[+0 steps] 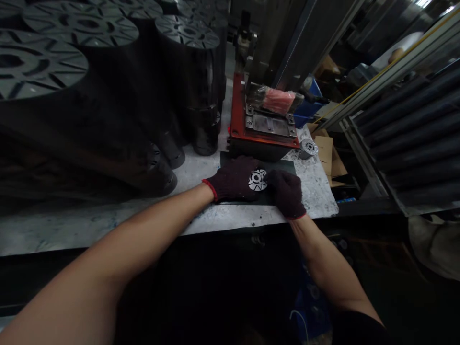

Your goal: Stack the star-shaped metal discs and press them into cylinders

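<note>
A round metal rotor core [258, 180] with radial slots and a centre hole shows its bright end face over a dark mat [233, 203]. My left hand [237, 178], in a dark knitted glove with a red cuff, is wrapped round its left side. My right hand [287, 188], gloved the same way, has its fingers bent together at the core's right edge. Whatever those fingertips pinch is too small and dark to make out. Just behind both hands stands a red-based press fixture [264, 143] with a metal plate [270, 125] on top.
Tall stacks of slotted rotor cores [189, 62] crowd the left side of the worktable [201, 219]. Another small core [308, 148] sits right of the fixture. Cardboard [325, 153] and a blue bin [312, 98] lie beyond. A rack of dark cylinders [413, 115] stands at the right.
</note>
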Available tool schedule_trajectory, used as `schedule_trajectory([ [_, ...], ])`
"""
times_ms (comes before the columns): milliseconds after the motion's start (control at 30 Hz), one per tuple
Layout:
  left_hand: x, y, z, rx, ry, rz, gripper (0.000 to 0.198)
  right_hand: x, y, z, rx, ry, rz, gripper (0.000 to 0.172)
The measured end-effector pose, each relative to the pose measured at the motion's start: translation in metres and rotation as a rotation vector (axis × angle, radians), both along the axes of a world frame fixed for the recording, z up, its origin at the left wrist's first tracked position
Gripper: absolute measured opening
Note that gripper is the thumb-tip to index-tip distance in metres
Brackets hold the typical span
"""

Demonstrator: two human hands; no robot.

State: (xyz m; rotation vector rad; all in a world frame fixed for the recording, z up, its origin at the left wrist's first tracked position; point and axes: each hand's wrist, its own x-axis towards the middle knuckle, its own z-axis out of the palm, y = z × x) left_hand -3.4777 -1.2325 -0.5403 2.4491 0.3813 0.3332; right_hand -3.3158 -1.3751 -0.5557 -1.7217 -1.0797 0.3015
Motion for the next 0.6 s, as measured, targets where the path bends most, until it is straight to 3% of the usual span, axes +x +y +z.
schedule_trajectory([
  [233,0.004,0.001,0.000,-0.005,-0.002,-0.006,0.069,-0.004,-0.010,-0.002,-0.079,-0.398,0.156,0.037],
  [367,0.003,0.007,-0.006,-0.025,-0.036,-0.079,0.064,0.004,-0.016,0.015,-0.049,-0.751,0.304,0.030],
  [433,0.001,0.011,-0.009,-0.038,-0.056,-0.128,0.070,0.014,-0.002,0.034,0.005,-0.878,0.259,0.031],
  [500,-0.001,0.014,-0.012,-0.050,-0.071,-0.157,0.082,0.030,0.027,0.058,0.008,-1.022,0.201,0.047],
  [600,-0.003,0.014,-0.012,-0.043,-0.035,-0.138,0.104,0.058,0.080,0.085,-0.103,-1.176,0.303,0.054],
])
